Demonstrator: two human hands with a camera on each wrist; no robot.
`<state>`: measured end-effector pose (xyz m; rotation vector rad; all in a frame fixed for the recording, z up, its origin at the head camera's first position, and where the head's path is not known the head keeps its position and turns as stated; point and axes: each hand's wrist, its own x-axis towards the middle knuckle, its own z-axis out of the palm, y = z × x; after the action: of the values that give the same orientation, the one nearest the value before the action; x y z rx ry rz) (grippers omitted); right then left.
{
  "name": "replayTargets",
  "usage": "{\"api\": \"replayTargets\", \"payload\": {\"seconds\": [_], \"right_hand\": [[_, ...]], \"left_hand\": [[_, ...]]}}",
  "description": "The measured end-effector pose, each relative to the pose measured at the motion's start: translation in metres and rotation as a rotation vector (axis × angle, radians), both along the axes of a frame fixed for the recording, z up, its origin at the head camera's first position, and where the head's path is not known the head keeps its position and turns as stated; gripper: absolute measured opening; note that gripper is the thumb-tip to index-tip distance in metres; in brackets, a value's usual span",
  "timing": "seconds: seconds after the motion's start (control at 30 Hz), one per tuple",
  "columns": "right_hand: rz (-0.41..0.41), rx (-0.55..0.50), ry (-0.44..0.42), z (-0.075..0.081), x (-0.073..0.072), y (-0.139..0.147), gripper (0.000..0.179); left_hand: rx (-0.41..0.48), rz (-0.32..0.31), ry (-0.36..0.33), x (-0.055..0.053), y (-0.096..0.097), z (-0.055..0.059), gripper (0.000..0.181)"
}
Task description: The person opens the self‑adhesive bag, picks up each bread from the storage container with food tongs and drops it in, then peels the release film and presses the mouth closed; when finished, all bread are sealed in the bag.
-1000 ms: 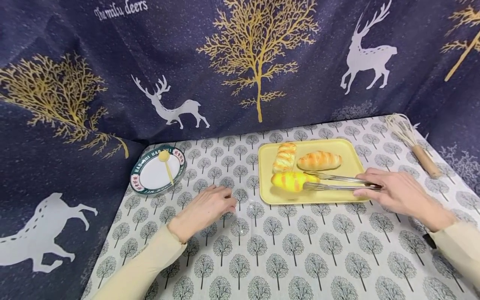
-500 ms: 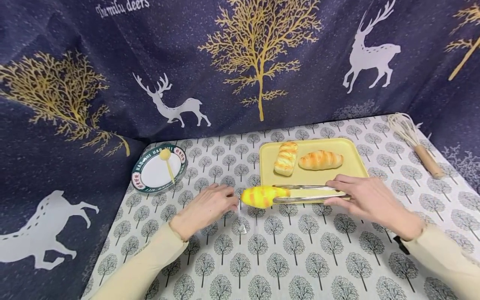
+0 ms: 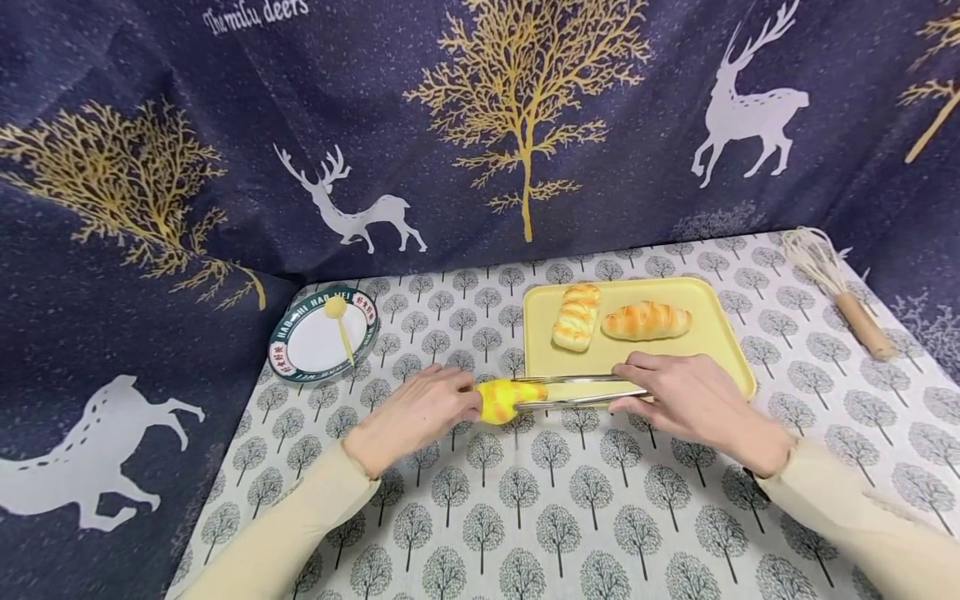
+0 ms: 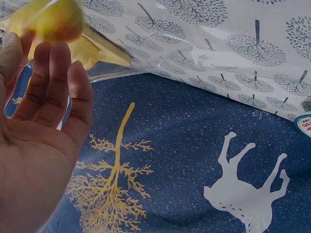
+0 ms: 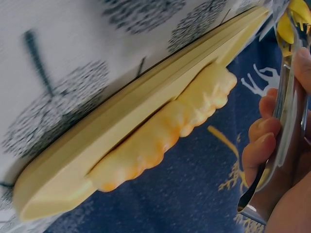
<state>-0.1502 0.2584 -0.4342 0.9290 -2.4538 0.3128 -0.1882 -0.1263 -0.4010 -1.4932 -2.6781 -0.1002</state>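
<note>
My right hand [image 3: 693,408] grips metal serving tongs [image 3: 577,402] with fork-like tips, also seen along the right of the right wrist view. The tongs pinch a yellow toy bread [image 3: 497,400], which lies right at the fingertips of my left hand [image 3: 423,412], left of the tray's front corner. In the left wrist view, my bent left fingers hold a thin clear plastic bag [image 4: 194,56]. Its film shows shiny creases, and the bread shows through it just beyond my fingertips. The bag is barely visible in the head view.
A yellow tray [image 3: 720,350] carries an upright-laid toy bread [image 3: 576,318] and a sideways toy bread [image 3: 647,321]. At the back left, a yellow spoon [image 3: 343,329] lies on a green-rimmed plate [image 3: 279,333]. A wooden-handled whisk [image 3: 855,312] lies at the right edge.
My right hand has carried the bread in the tongs leftward off the tray to my left hand's fingertips. The left hand has stayed nearly in place.
</note>
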Motion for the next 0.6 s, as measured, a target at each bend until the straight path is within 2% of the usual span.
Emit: {"api": "replayTargets", "payload": {"seconds": [0.17, 0.33, 0.6], "right_hand": [[-0.016, 0.026, -0.007, 0.002, 0.001, -0.013, 0.069], [-0.035, 0.048, -0.021, 0.002, 0.001, -0.025, 0.056], [-0.051, 0.089, -0.074, 0.004, 0.002, -0.044, 0.047]], "left_hand": [[0.008, -0.025, 0.026, 0.0, 0.002, 0.001, 0.012], [0.022, -0.033, 0.033, 0.0, 0.005, 0.003, 0.013], [0.038, -0.044, 0.055, 0.001, 0.008, 0.003, 0.013]]}}
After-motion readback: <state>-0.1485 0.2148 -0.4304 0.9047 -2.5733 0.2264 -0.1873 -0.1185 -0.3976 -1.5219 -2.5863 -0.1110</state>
